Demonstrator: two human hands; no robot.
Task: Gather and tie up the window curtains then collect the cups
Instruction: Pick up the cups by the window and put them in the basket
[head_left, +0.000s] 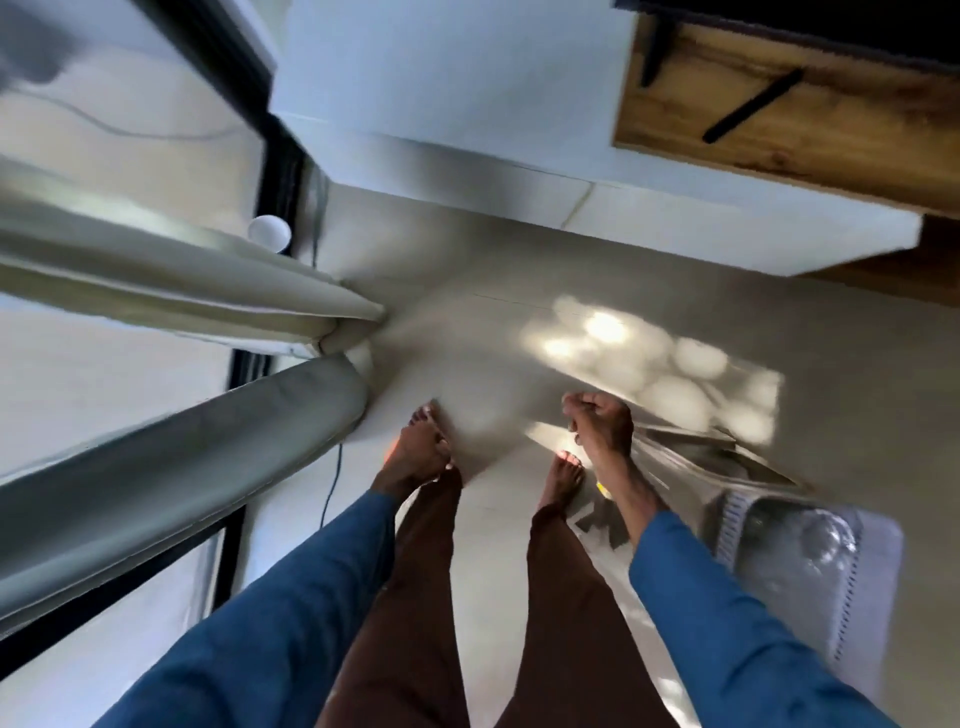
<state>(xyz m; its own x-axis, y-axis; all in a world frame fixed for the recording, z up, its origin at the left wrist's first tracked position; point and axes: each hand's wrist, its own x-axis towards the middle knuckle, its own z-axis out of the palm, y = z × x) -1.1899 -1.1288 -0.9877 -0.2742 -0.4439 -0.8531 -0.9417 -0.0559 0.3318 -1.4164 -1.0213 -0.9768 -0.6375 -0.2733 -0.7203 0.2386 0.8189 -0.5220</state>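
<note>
Grey-green curtains (171, 291) hang in thick folds along the window on the left, and a lower fold (208, 457) reaches the floor near my feet. A white cup (269, 234) sits by the dark window frame behind the curtains. Another white rounded object (363, 358) peeks out between the curtain ends; I cannot tell what it is. My left hand (415, 452) is stretched out flat just right of the lower fold, holding nothing and not touching it. My right hand (600, 423) is curled into a fist above the floor, with nothing visible in it.
A white cloth with a shiny clear item (800, 545) lies on the floor at the right. A wooden shelf (779, 104) juts from the white wall ahead. A thin cable (332, 483) runs down by the curtain. Sunlight patches (649, 364) fall on the pale floor.
</note>
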